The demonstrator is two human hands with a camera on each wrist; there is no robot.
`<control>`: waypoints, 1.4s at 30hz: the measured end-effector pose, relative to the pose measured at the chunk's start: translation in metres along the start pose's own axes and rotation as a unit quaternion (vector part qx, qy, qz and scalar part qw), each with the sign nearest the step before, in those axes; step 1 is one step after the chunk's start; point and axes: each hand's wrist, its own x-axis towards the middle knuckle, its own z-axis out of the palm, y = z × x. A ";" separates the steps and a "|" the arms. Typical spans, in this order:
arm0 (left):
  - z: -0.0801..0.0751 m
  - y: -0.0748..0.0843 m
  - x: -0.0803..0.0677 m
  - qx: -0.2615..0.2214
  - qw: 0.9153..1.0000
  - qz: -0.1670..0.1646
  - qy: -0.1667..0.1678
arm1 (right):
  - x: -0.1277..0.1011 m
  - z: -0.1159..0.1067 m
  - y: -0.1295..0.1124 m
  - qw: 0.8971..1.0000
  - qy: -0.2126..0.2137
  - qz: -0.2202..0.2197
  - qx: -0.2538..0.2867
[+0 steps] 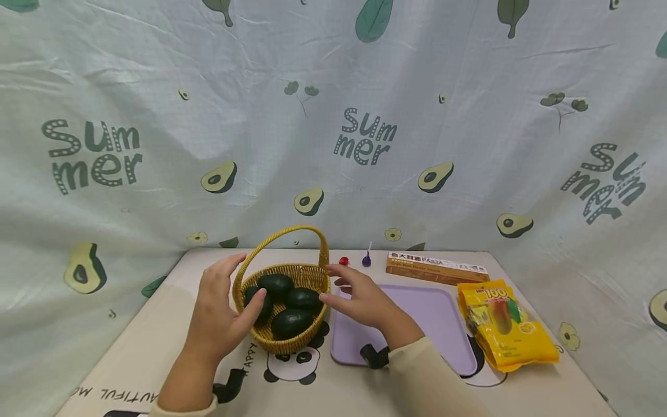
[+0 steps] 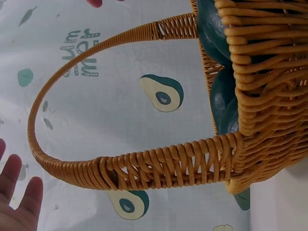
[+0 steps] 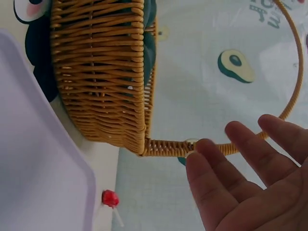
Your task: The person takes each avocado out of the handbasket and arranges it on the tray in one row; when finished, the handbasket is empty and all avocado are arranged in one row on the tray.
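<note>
A yellow wicker basket (image 1: 307, 277) with an arched handle (image 1: 286, 234) stands on the table and holds several dark green avocados (image 1: 292, 321). My left hand (image 1: 221, 310) is at the basket's left rim, fingers spread, its thumb lying over the rim near an avocado. My right hand (image 1: 359, 298) hovers at the basket's right side, fingers relaxed and holding nothing. In the left wrist view the handle (image 2: 144, 168) and woven wall (image 2: 269, 96) fill the frame. The right wrist view shows my fingers (image 3: 250, 183) close to the handle base (image 3: 168, 147).
A lilac tray (image 1: 432, 315) lies right of the basket. Beyond it are a pasta box (image 1: 436, 267), a yellow snack bag (image 1: 502, 324), a red lollipop (image 1: 343, 261) and a purple one (image 1: 366, 260). A printed avocado cloth (image 1: 333, 116) hangs behind the table.
</note>
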 end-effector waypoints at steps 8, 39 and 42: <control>0.000 -0.012 -0.008 -0.016 0.999 -0.044 0.005 | 0.018 0.005 -0.010 0.997 -0.031 0.020 -0.065; 0.010 -0.035 -0.027 -0.053 0.977 -0.206 -0.034 | 0.062 0.014 -0.019 0.992 -0.092 0.052 -0.071; 0.012 -0.036 -0.027 -0.053 0.977 -0.203 -0.033 | 0.066 0.015 -0.021 0.990 -0.102 0.061 -0.081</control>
